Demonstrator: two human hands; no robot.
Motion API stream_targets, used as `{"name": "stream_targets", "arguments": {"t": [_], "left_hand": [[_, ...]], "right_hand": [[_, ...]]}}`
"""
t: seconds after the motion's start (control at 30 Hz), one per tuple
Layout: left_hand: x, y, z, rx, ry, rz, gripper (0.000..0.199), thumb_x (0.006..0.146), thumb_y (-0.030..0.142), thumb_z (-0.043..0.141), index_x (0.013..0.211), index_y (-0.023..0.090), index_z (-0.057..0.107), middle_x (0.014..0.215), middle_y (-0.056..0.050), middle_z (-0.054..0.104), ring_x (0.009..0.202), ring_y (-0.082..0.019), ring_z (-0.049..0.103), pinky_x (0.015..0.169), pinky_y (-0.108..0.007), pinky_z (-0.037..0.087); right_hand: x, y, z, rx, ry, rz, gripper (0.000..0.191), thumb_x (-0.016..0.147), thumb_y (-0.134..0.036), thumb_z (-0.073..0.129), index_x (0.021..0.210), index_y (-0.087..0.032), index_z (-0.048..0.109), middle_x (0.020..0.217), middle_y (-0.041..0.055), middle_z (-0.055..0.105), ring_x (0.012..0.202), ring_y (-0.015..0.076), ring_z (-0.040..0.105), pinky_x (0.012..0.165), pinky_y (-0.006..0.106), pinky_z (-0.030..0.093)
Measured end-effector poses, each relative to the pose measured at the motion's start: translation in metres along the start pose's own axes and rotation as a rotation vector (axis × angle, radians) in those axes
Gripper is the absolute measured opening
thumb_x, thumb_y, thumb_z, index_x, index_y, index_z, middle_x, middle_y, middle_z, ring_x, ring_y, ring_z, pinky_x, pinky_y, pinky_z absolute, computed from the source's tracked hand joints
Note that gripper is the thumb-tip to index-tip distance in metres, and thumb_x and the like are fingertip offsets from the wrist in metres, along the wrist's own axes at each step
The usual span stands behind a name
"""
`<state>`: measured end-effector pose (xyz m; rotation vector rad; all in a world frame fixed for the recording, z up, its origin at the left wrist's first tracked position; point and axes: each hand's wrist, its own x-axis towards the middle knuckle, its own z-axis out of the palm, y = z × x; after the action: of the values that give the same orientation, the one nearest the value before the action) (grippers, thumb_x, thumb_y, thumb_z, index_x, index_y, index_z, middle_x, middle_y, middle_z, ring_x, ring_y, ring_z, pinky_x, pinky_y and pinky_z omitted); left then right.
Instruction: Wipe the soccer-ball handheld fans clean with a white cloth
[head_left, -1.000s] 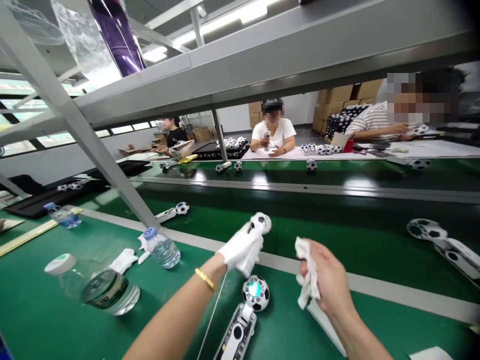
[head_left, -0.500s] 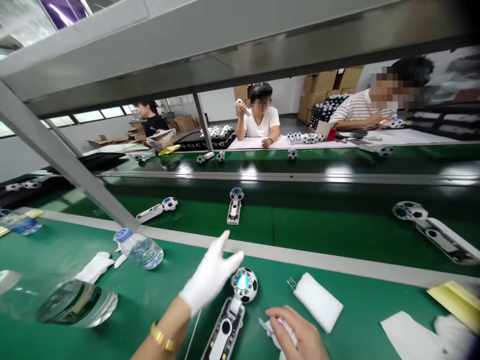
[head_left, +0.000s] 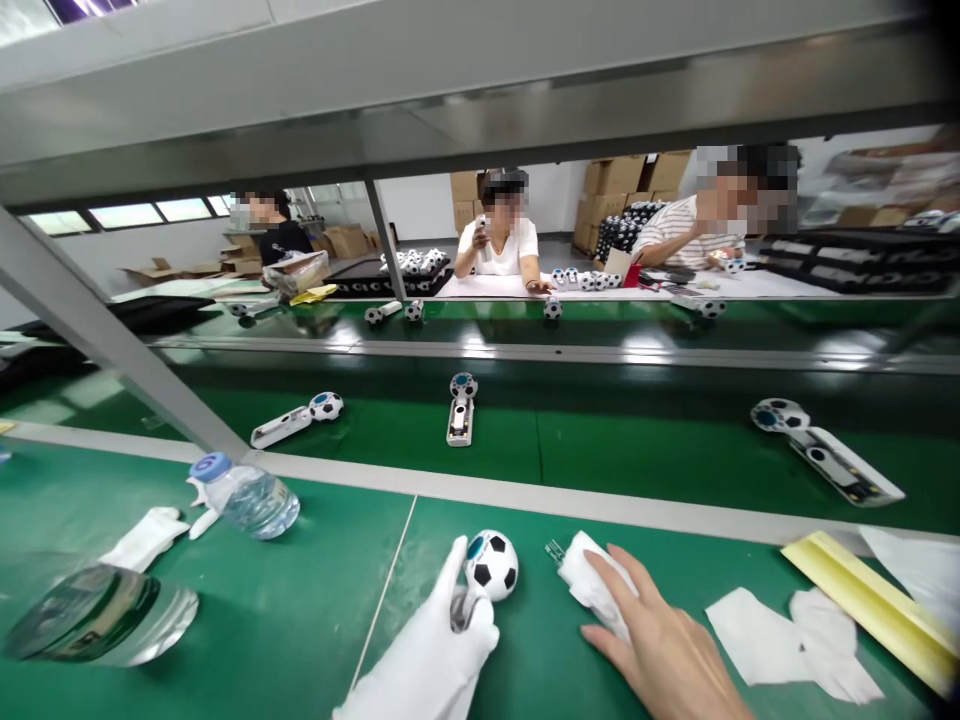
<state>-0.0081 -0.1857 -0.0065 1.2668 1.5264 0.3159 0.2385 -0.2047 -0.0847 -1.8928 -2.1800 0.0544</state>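
Bright, even indoor light | daylight from windows (head_left: 127, 215) | glare on far belt (head_left: 480, 342) | near bottle (head_left: 97, 615) warped | top-right corner dark

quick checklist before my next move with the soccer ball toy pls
Left hand gloved: ok.
Right hand gloved: not ok, it is bare.
White cloth in the right hand: ok.
Soccer ball toy firmly held: cannot tell, the glove hides the grip.
Water bottle apart from both hands: ok, it lies on its side.
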Motion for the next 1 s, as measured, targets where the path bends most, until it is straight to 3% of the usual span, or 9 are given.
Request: {"name": "stream_targets", "arguments": {"t": [0.13,0.33,0.5,0.63,0.73,0.9,1.0], "left_hand": [[0.001,0.002,0.006,-0.171,-0.153,-0.043,0.075,0.086,0.029,0.043,0.142,0.028,-0.006,0.103,-0.005,0.053,0.057,-0.009,0.05,0.059,-0.026,0.047],[0.001,0.004,0.01,-0.257,-0.14,-0.043,0.079,0.08,0.018,0.046,0.143,0.017,-0.002,0.088,-0.004,0.053,0.052,-0.007,0.044,0.053,-0.022,0.042],[-0.006,0.004,0.011,-0.299,-0.143,-0.004,0.075,0.084,0.025,0.043,0.143,0.016,-0.002,0.083,-0.001,0.047,0.053,-0.007,0.038,0.05,-0.021,0.039],[-0.006,-0.008,0.012,-0.29,-0.147,0.055,0.072,0.087,0.029,0.041,0.143,0.014,-0.002,0.082,-0.001,0.046,0.057,-0.008,0.038,0.052,-0.022,0.04],[0.0,-0.018,0.014,-0.321,-0.175,0.022,0.071,0.088,0.032,0.041,0.143,0.016,-0.002,0.081,-0.001,0.047,0.055,-0.007,0.039,0.052,-0.022,0.041],[0.003,-0.016,0.014,-0.304,-0.126,-0.006,0.076,0.084,0.026,0.045,0.143,0.013,-0.002,0.079,-0.002,0.049,0.052,-0.007,0.04,0.049,-0.021,0.039],[0.001,-0.012,0.012,-0.308,-0.156,-0.033,0.08,0.086,0.033,0.045,0.142,0.016,-0.01,0.083,-0.003,0.052,0.051,-0.007,0.042,0.05,-0.023,0.041]], "right_hand": [[0.001,-0.001,-0.01,0.041,-0.034,0.015,0.044,0.087,-0.027,0.04,0.131,-0.032,0.042,0.128,0.0085,0.048,0.059,0.0194,0.063,0.051,0.037,0.055],[0.013,-0.031,-0.035,0.339,0.023,-0.052,0.041,0.089,-0.027,0.037,0.127,-0.041,0.044,0.128,0.0045,0.044,0.069,0.0147,0.063,0.06,0.029,0.054],[0.014,-0.057,-0.019,0.313,0.021,-0.158,0.053,0.084,-0.015,0.033,0.129,-0.04,0.042,0.129,0.0084,0.043,0.067,0.0165,0.062,0.058,0.032,0.054],[0.019,-0.052,-0.01,0.327,0.012,-0.069,0.051,0.083,-0.015,0.034,0.126,-0.04,0.047,0.125,0.0069,0.048,0.062,0.0156,0.062,0.058,0.032,0.054],[0.021,-0.047,-0.014,0.408,0.016,0.006,0.045,0.085,-0.018,0.038,0.122,-0.039,0.051,0.12,0.0048,0.051,0.061,0.0136,0.062,0.056,0.027,0.054],[0.02,-0.058,-0.017,0.293,0.058,-0.128,0.056,0.08,-0.011,0.035,0.128,-0.039,0.046,0.126,0.0105,0.045,0.068,0.0194,0.063,0.058,0.036,0.054],[0.027,-0.059,-0.016,0.208,0.036,-0.146,0.058,0.079,-0.008,0.036,0.128,-0.037,0.047,0.124,0.0131,0.046,0.064,0.0207,0.063,0.054,0.039,0.054]]}}
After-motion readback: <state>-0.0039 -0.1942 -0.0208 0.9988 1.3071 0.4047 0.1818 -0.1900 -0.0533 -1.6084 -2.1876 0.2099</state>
